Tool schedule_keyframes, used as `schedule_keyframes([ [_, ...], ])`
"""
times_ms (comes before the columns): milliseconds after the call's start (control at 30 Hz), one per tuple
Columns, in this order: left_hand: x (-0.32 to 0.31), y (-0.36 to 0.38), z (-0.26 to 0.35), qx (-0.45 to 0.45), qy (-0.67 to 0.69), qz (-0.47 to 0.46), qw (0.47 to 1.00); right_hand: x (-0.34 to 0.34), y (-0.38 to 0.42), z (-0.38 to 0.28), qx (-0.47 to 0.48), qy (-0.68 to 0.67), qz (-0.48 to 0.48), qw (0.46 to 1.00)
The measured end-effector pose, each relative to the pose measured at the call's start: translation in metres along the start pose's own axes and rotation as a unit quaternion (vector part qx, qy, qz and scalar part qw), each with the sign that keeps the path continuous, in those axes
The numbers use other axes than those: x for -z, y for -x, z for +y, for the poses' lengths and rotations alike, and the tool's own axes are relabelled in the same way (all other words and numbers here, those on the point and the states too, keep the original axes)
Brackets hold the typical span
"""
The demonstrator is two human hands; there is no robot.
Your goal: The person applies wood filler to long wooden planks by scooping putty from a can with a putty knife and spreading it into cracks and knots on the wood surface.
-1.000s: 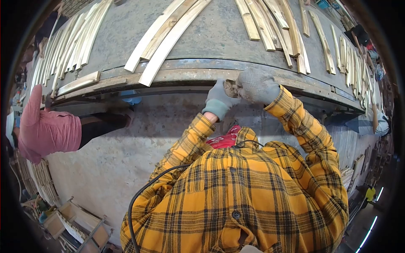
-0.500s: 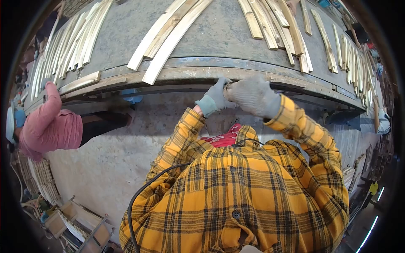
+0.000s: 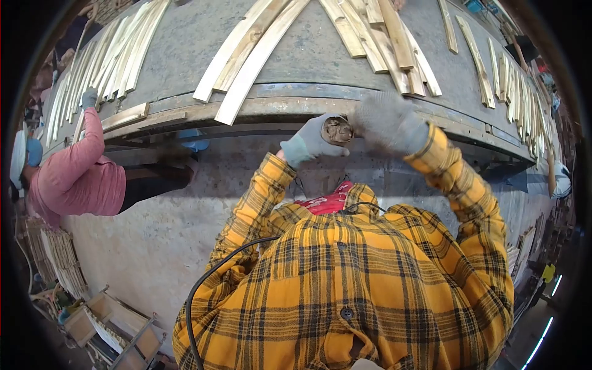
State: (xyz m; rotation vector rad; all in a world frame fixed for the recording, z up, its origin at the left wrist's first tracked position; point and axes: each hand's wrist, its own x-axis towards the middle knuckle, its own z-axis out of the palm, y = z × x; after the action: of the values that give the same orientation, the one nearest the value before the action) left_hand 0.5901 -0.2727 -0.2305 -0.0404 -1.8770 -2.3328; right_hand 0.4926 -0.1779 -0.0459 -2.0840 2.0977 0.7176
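My left hand (image 3: 312, 140), in a grey glove with a pale green cuff, is wrapped round a small round tub of brown paste (image 3: 338, 131) in front of the table's edge. The tub's open top faces up, and its inside looks smeared and dark. Just right of it is my right hand (image 3: 388, 122), also gloved in grey and smeared by motion, so its fingers do not show clearly. Beyond my hands, pale wooden strips (image 3: 262, 58) lie on the table to the left, with more wooden strips (image 3: 394, 43) to the right.
The long grey table (image 3: 308, 55) spans the view, its wooden edge close to my hands. At the left, a person in a pink top (image 3: 80, 176) reaches toward several strips (image 3: 111, 55). A wooden frame (image 3: 117, 327) stands on the floor behind, lower left.
My right hand has moved right, off the tub, uncovering its top. The strips at the right have shifted left and lie differently. The person in pink has reached farther over the table.
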Motion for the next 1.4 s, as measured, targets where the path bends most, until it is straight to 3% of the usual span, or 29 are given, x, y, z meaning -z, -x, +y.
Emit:
schedule_keyframes([
  [33, -0.003, -0.002, -0.005, 0.0, -0.081, 0.082, 0.993, -0.012, 0.003, -0.006, -0.036, -0.054, 0.051, 0.997],
  [100, -0.017, -0.002, -0.007, 0.057, -0.251, 0.217, 0.942, -0.019, -0.007, -0.007, -0.072, -0.078, 0.012, 0.994],
  [133, -0.024, -0.002, -0.004, 0.057, -0.25, 0.217, 0.942, -0.022, -0.012, -0.005, -0.106, -0.097, -0.028, 0.989],
  [200, -0.032, 0.0, -0.002, 0.121, -0.296, 0.262, 0.911, -0.025, -0.015, -0.002, -0.102, -0.119, 0.003, 0.988],
  [233, -0.034, -0.001, -0.001, 0.133, -0.287, 0.279, 0.907, -0.018, -0.014, -0.01, -0.1, -0.068, 0.044, 0.992],
  [300, -0.028, -0.013, -0.021, 0.124, -0.332, 0.265, 0.897, -0.048, -0.023, -0.016, -0.066, -0.029, 0.13, 0.989],
  [333, -0.025, -0.015, -0.029, 0.117, -0.375, 0.252, 0.884, -0.045, -0.021, -0.017, -0.065, -0.029, 0.129, 0.989],
  [400, -0.022, -0.003, -0.034, 0.071, -0.386, 0.265, 0.881, -0.03, -0.015, -0.022, 0.009, -0.006, 0.039, 0.999],
  [467, -0.028, 0.003, -0.015, 0.073, -0.248, 0.262, 0.93, 0.002, -0.008, 0.0, -0.017, -0.073, -0.028, 0.997],
  [533, -0.03, 0.002, -0.013, 0.045, -0.207, 0.271, 0.939, -0.014, -0.016, 0.001, -0.034, -0.013, -0.016, 0.999],
  [667, -0.03, 0.004, -0.013, 0.034, -0.271, 0.274, 0.922, -0.017, -0.002, -0.024, -0.026, 0.014, 0.029, 0.999],
  [733, -0.026, 0.009, -0.012, 0.007, -0.24, 0.255, 0.937, -0.009, 0.004, 0.002, 0.014, -0.066, 0.037, 0.997],
  [800, -0.021, 0.009, -0.009, 0.028, -0.207, 0.225, 0.952, -0.018, 0.005, 0.007, 0.006, -0.039, 0.056, 0.998],
  [900, -0.005, 0.005, 0.0, -0.075, -0.223, 0.108, 0.966, -0.011, 0.002, -0.003, 0.063, 0.041, 0.052, 0.996],
  [933, 0.002, 0.002, 0.001, -0.074, -0.223, 0.108, 0.966, -0.01, 0.002, 0.0, 0.121, 0.062, 0.103, 0.985],
  [1000, 0.013, -0.003, 0.004, -0.109, -0.286, -0.049, 0.951, -0.009, 0.001, 0.008, 0.233, 0.101, 0.206, 0.945],
  [1067, 0.014, -0.003, 0.008, -0.088, -0.244, -0.082, 0.962, -0.009, -0.002, 0.009, 0.229, 0.114, 0.187, 0.948],
  [1133, 0.007, -0.008, 0.006, -0.033, -0.228, 0.042, 0.972, -0.025, 0.0, 0.01, 0.054, 0.077, 0.065, 0.993],
  [1167, 0.001, -0.009, -0.006, 0.005, -0.152, 0.089, 0.984, -0.035, 0.0, 0.007, -0.023, 0.022, 0.057, 0.998],
  [1200, -0.009, -0.008, -0.009, 0.005, -0.151, 0.088, 0.985, -0.044, -0.001, 0.004, -0.024, 0.022, 0.056, 0.998],
  [1267, -0.032, -0.009, -0.013, 0.111, -0.259, 0.25, 0.926, -0.058, -0.001, 0.002, -0.103, -0.074, 0.072, 0.989],
  [1400, -0.051, -0.018, -0.028, 0.077, -0.3, 0.348, 0.885, -0.034, -0.002, -0.014, -0.085, -0.05, 0.101, 0.99],
])
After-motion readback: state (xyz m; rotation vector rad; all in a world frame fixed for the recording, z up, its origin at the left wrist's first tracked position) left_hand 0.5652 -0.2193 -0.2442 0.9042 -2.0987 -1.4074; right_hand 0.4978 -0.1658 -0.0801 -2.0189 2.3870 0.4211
